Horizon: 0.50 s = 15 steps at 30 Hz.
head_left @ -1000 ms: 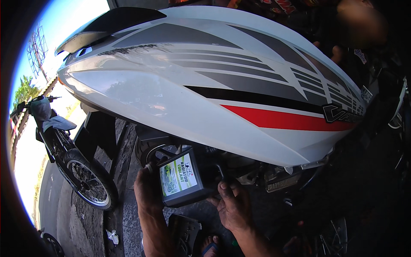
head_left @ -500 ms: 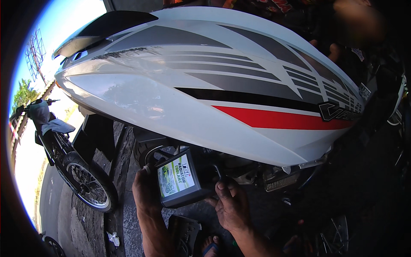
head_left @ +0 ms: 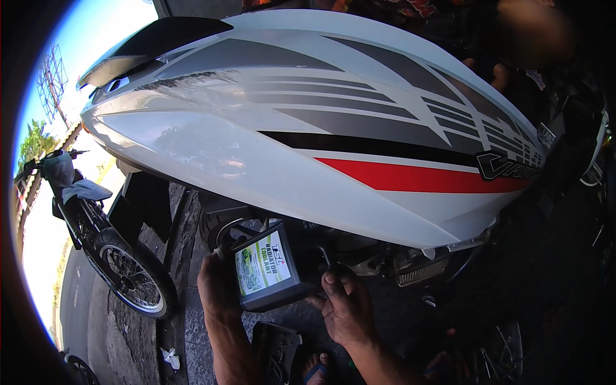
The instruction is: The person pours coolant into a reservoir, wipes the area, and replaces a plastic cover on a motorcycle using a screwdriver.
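Observation:
Below the scooter's body I hold a black plastic jug (head_left: 269, 300) with a white and green label, tilted on its side. My left hand (head_left: 218, 282) grips the jug's left end, its fingers mostly hidden behind it. At the right end, my right hand (head_left: 346, 308) is closed with its fingers by the jug's lower corner. The thumb rests at the lower end of a thin, curved dark piece (head_left: 328, 258); I cannot tell if this belongs to the jug. Over both hands is the scooter's white side panel (head_left: 212, 147) with grey, black and red stripes.
Under the panel, dark mechanical parts (head_left: 420, 273) sit close to my right hand. A second motorcycle (head_left: 128, 269) stands on the left. A dark part (head_left: 276, 350) lies on the ground beside my foot (head_left: 316, 369). At the upper right is another person's blurred hand (head_left: 500, 77).
The view has shifted very slightly. Both hands keep the same hold on the jug.

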### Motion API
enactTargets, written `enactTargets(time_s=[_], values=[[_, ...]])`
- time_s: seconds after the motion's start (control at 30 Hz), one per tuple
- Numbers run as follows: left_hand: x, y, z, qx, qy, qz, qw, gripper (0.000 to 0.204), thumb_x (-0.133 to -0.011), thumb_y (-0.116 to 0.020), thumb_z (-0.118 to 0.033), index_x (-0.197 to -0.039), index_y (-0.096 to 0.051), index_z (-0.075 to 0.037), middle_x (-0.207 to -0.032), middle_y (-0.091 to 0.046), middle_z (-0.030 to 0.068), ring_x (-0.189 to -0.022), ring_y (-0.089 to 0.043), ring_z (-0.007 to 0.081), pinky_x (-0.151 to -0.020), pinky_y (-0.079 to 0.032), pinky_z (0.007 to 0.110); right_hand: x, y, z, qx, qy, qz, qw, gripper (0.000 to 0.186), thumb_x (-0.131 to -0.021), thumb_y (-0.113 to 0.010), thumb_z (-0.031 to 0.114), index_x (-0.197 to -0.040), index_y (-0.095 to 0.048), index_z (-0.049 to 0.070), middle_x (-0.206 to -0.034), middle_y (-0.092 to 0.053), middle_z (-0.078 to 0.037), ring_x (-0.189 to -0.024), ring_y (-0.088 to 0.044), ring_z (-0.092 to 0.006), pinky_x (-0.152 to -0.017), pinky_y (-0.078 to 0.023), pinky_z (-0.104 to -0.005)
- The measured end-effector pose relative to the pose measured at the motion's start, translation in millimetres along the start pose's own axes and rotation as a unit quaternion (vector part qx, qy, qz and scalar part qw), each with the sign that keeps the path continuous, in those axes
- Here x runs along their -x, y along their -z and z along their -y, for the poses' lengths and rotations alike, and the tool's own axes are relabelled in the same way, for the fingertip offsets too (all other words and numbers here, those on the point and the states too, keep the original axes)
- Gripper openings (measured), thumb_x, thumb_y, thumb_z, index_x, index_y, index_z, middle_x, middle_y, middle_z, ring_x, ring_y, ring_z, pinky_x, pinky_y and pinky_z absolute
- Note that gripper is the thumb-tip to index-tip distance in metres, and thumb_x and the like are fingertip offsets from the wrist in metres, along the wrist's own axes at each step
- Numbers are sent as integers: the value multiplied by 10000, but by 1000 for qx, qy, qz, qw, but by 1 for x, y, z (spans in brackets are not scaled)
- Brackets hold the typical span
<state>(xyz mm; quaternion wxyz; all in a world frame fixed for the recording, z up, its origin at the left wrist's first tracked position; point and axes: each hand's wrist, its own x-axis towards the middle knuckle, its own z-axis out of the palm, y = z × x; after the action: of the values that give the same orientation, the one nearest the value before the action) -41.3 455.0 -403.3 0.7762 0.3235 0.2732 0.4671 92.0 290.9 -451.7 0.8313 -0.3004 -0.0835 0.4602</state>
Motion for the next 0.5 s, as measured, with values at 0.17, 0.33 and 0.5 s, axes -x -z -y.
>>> enactTargets(time_s=[0.17,0.33,0.5], values=[[-4,12,1,-16,-20,-2,1000,158,-962,-506,-184,-951,-602,-58,-889,-605,43,-870,-590,194,-861,-463,345,0,-2,0,5,7,-2,1000,209,-983,-664,213,-1120,-611,64,-1082,-664,-62,-1002,-672,-185,-870,-587,-405],[-4,7,2,3,-10,-15,1000,165,-959,-508,-178,-970,-609,-48,-904,-614,51,-887,-596,200,-877,-464,344,0,0,-2,-15,12,7,1000,207,-985,-658,208,-1123,-610,60,-1089,-668,-71,-1004,-675,-192,-875,-587,-418],[-4,9,0,-1,-8,-13,1000,161,-957,-515,-175,-971,-610,-46,-904,-616,51,-882,-600,201,-871,-468,344,-2,1,-2,-14,16,17,1000,202,-984,-659,205,-1119,-611,62,-1082,-669,-68,-1007,-675,-191,-877,-589,-419]])
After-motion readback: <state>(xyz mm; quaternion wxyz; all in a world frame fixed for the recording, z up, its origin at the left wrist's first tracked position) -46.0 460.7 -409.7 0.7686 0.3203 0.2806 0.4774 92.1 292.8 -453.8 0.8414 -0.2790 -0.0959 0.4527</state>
